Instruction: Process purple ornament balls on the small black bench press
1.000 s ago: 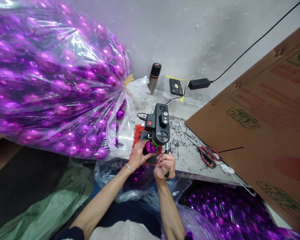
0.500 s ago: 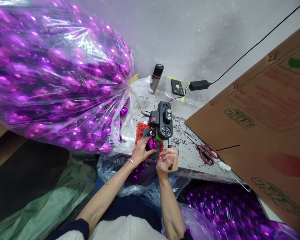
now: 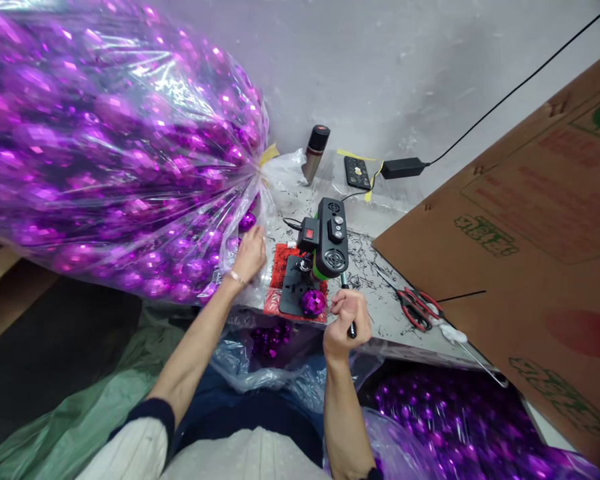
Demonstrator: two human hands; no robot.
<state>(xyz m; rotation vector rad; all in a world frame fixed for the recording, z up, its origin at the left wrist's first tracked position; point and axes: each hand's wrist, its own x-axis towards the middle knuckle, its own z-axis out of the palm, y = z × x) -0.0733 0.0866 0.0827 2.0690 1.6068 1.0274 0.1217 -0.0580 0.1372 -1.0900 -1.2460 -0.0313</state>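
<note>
My right hand (image 3: 349, 323) is wrapped round the dark lever handle (image 3: 345, 287) of a small bench press (image 3: 333, 237) with a black fan housing. A shiny purple faceted ball (image 3: 313, 303) rests by the front edge of the press's black base plate (image 3: 291, 293), touched by neither hand. My left hand (image 3: 251, 255) is at the mouth of the big clear bag, just below a loose purple ball (image 3: 247, 221). Its fingers are turned away and mostly hidden, so I cannot make out whether they grip anything.
A bulging clear bag (image 3: 130, 153) of purple balls fills the left. Red-handled scissors (image 3: 419, 308) lie beside a large cardboard box (image 3: 530, 253) on the right. A bottle (image 3: 316, 153), a phone (image 3: 357, 173) and a power adapter (image 3: 404, 168) are at the back. More purple balls (image 3: 455, 413) sit below the table.
My left hand has let go of the ball under the press and moved left to the bag's mouth. The ball now sits nearer the plate's front edge. My right hand stays on the lever.
</note>
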